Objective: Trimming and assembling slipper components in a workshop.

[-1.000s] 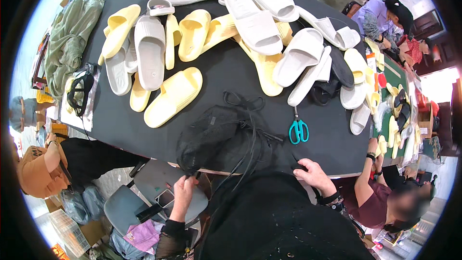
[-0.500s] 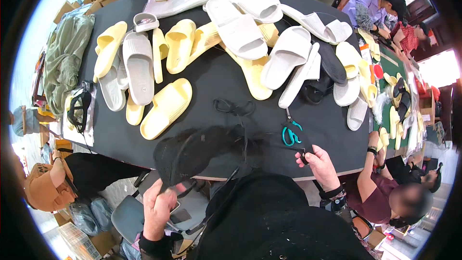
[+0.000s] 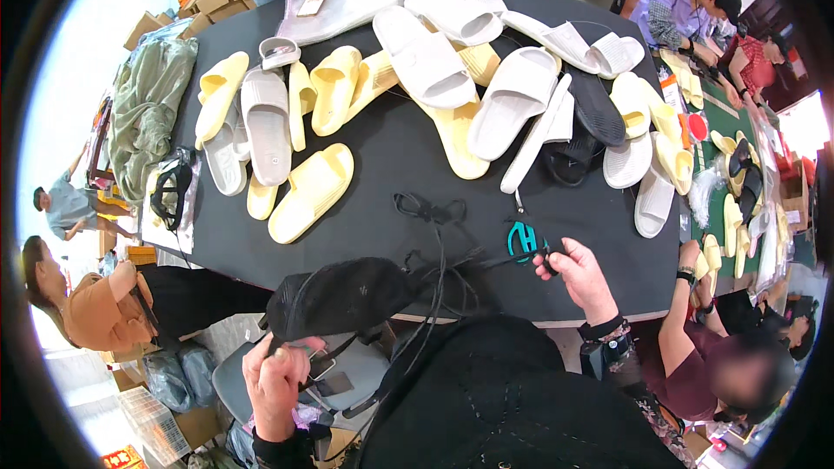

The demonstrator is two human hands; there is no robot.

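Note:
A black cloth piece with straps (image 3: 343, 295), padded and curved, is stretched between my hands above the table's near edge; its exact kind I cannot make out. My left hand (image 3: 276, 378) is closed on its lower left end. Out to the right, my right hand (image 3: 584, 278) pinches the end of a thin black strap between thumb and fingers. A knotted black cord (image 3: 427, 208) trails from the piece onto the table. Just beyond my right hand lie teal-handled pliers (image 3: 523, 241), partly crossed by the strap.
Yellow slides (image 3: 311, 193), white slides (image 3: 514, 104) and black slides (image 3: 598, 113) are spread over the dark table (image 3: 382, 165). A phone (image 3: 314, 0) rests on plastic bags at the back. Co-workers sit at the right; a person in orange (image 3: 104, 308) is at the left.
The black cloth piece has swung down toward me and is no longer blurred. Its strap is now drawn straighter toward my right hand. Both hands have shifted only slightly.

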